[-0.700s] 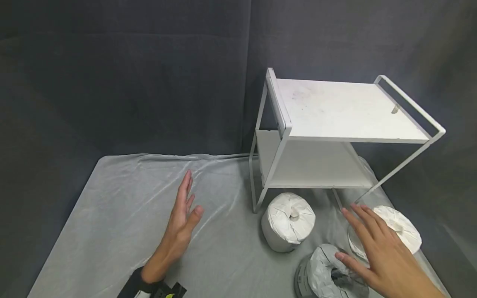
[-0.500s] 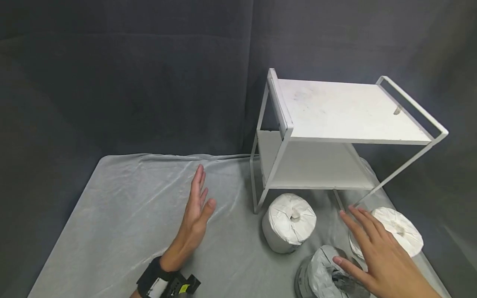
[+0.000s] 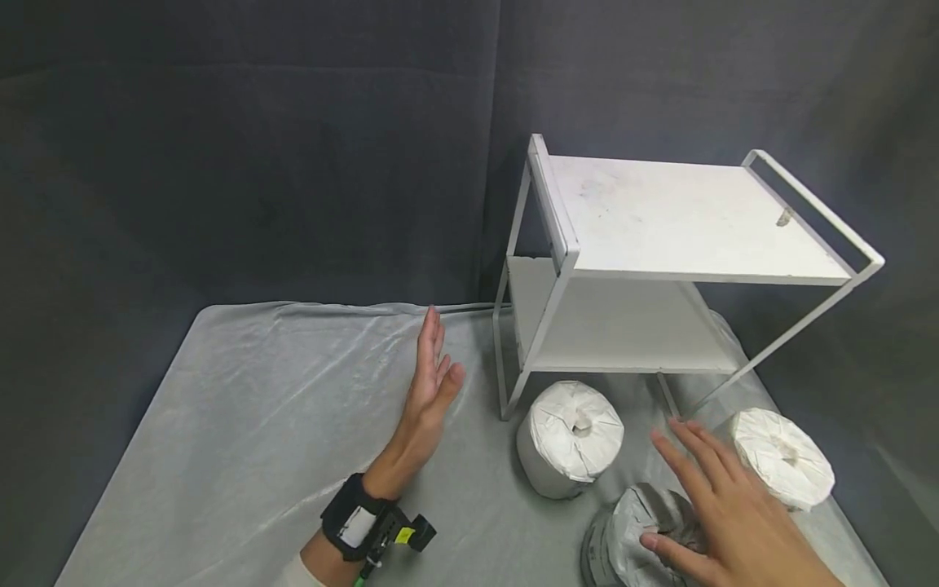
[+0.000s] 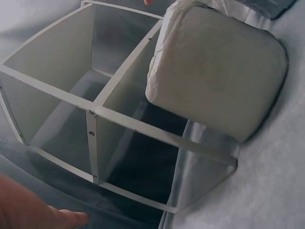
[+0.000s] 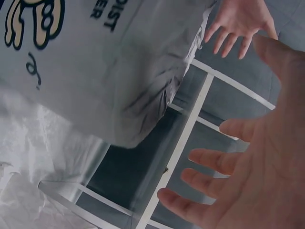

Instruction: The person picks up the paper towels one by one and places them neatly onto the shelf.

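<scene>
Head view: at the left, the cloth-covered tabletop (image 3: pixel 220 456) spread in grey creases from about 8 o'clock, with a dark backdrop (image 3: pixel 242 163) rising behind it. A black wrist strap (image 3: pixel 359 522), carrying a small device, sat toward 7 o'clock. Just above it, in the same direction, the left hand (image 3: pixel 425 399) was wide open, its fingers straight and its thumb apart; it held nothing and pointed toward 12 o'clock.

Next to the right, the left white roll (image 3: pixel 572 440) stood at 5 o'clock, wrapped in crinkled paper with a dimple in its top, near the left hand but apart from it. A white two-tier rack (image 3: pixel 660 244) occupied 3 o'clock, behind that roll. Nearer the camera, at 5 o'clock, came the grey roll (image 3: pixel 627 542), its far side hidden by the right hand (image 3: pixel 741 514).

That hand lay at 4 o'clock, fingers spread and slightly bent, grasping nothing; the right wrist view showed a gap between its fingers and the printed roll surface at 11 o'clock there. In that same view, the left hand's open palm appeared at 1 o'clock. Farthest right in the head view, the right white roll (image 3: pixel 783 458) rested around 4 o'clock, just beyond the right hand.
</scene>
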